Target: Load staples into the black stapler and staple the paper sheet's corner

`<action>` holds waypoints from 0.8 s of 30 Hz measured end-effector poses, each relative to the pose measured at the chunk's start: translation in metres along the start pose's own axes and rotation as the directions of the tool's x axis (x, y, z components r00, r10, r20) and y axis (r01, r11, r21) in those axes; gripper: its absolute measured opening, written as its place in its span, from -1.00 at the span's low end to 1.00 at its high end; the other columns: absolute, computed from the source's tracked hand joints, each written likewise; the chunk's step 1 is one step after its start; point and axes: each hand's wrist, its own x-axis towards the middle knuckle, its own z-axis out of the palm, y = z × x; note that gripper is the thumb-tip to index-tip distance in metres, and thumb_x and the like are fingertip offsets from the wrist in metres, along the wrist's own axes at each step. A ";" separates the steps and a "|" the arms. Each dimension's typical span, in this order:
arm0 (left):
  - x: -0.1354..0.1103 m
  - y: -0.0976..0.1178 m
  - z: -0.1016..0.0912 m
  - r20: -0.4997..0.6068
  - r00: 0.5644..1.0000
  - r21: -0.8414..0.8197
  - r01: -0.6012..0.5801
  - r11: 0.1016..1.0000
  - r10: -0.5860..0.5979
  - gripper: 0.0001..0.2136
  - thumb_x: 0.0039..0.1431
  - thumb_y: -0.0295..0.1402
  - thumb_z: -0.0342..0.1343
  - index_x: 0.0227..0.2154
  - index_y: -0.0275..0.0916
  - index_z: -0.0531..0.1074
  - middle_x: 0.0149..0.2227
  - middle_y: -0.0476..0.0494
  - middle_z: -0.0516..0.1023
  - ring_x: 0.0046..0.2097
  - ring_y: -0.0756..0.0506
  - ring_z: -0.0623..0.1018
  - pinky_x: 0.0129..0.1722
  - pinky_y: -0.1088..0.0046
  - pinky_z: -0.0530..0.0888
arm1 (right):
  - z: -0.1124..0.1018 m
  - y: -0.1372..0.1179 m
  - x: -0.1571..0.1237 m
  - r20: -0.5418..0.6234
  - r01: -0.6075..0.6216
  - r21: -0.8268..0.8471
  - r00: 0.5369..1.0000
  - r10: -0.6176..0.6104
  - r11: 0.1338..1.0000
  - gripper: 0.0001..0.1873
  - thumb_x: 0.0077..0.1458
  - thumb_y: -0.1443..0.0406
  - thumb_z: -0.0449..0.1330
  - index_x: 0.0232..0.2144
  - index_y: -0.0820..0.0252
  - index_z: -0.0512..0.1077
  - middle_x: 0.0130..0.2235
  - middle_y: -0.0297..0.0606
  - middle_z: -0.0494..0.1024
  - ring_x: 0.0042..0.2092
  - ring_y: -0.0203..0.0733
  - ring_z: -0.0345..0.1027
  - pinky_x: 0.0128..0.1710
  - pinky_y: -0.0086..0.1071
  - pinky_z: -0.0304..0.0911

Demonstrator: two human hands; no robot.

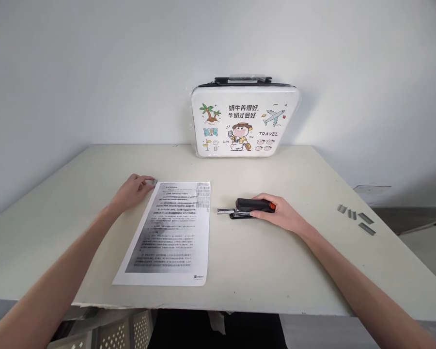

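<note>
My right hand (pixel 279 213) is wrapped round a black stapler (pixel 254 204) with an orange patch at its rear. The stapler lies on its side on the table, and a metal tray sticks out of its front end toward the paper. At the upper left corner of a printed sheet of paper (pixel 169 228), my left hand (pixel 135 190) pinches a small grey strip of staples (pixel 154 182), partly hidden by the fingertips. The sheet lies flat, left of the stapler and apart from it.
Several grey staple strips (pixel 356 218) lie at the table's right side. A white case (pixel 245 121) with cartoon prints and a black handle stands against the wall at the back. The pale table (pixel 261 271) ends just before my body; a perforated basket (pixel 116 334) is below it.
</note>
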 end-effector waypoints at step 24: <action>-0.021 0.031 -0.019 -0.109 0.964 -0.168 0.222 0.960 -0.242 -0.51 0.24 0.06 0.12 0.02 -0.22 0.49 0.04 -0.27 0.63 -0.09 -0.23 0.65 -0.05 0.24 0.57 | -0.001 0.001 0.000 0.005 0.030 -0.026 1.000 -0.030 0.999 -0.50 0.08 -0.13 0.38 -0.09 0.03 0.58 -0.05 -0.23 0.68 -0.08 0.00 0.53 -0.04 -0.17 0.45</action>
